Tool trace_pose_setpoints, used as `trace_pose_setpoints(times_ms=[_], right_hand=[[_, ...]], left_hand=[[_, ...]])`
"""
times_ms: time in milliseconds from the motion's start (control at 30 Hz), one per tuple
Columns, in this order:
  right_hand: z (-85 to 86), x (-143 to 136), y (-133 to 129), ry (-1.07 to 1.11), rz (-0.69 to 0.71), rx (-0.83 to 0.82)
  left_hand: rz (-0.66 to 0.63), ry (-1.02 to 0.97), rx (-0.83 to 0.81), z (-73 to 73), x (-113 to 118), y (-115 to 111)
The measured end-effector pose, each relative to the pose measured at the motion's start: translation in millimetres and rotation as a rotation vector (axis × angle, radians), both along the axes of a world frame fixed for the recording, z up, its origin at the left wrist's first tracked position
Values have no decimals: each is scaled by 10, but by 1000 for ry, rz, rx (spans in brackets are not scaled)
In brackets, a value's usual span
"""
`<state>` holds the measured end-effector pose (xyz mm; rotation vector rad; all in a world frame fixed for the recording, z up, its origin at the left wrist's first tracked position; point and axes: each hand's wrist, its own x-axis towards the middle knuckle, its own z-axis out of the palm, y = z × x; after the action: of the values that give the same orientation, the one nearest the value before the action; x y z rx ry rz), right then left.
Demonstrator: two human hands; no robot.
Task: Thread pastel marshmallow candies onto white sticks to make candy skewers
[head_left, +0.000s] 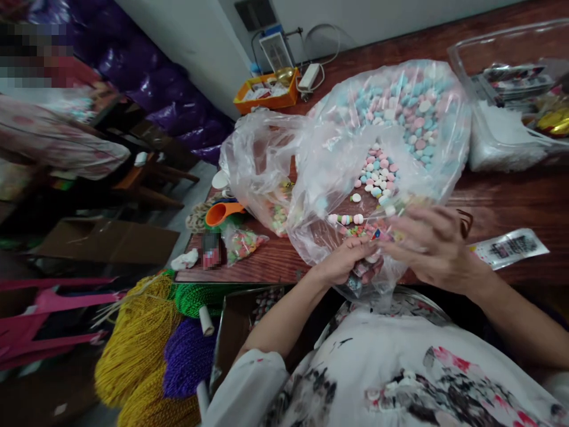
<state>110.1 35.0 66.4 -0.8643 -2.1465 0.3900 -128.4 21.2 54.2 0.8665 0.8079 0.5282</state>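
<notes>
A large clear plastic bag [382, 124] of pink, blue and white round pieces lies open on the dark red wooden table [502, 201], some pieces spilling toward its mouth. My left hand [344, 261] is closed, fingers pinched on something small and colourful at the bag's near edge. Just right of it, my right hand [427, 246] is raised and smeared by motion, so its fingers and anything in them are unclear. A short row of white and coloured pieces [345, 219] lies just beyond my left hand. Small bright bits sit beside it.
A clear tub [493, 139] with packets stands at the right, a silver packet [511, 248] nearer. Left are an orange scoop [223, 212] and a small bag of bits [242, 242]. An orange tray [267, 95] stands behind. Yellow cord bundles [137, 338] lie lower left; another person sits far left.
</notes>
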Motion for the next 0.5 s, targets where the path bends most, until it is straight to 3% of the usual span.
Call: trace_pose_setpoints(times_ms=[100, 200, 267, 400, 433, 500], right_hand=[[-41, -74, -14, -207, 176, 19], [-179, -125, -7, -190, 214, 120], [-254, -156, -17, -239, 198, 169], [-226, -250, -70, -336, 0, 139], [-187, -273, -89, -322, -77, 141], [-106, -297, -129, -280, -200, 161]], left_hand=[[-216, 77, 49, 46, -80, 12], [-420, 134, 176, 123, -141, 13], [-458, 244, 373, 147, -138, 0], [-167, 625, 809, 85, -38, -14], [-99, 664, 822, 60, -16, -5], [-38, 614, 667, 22, -2, 25]])
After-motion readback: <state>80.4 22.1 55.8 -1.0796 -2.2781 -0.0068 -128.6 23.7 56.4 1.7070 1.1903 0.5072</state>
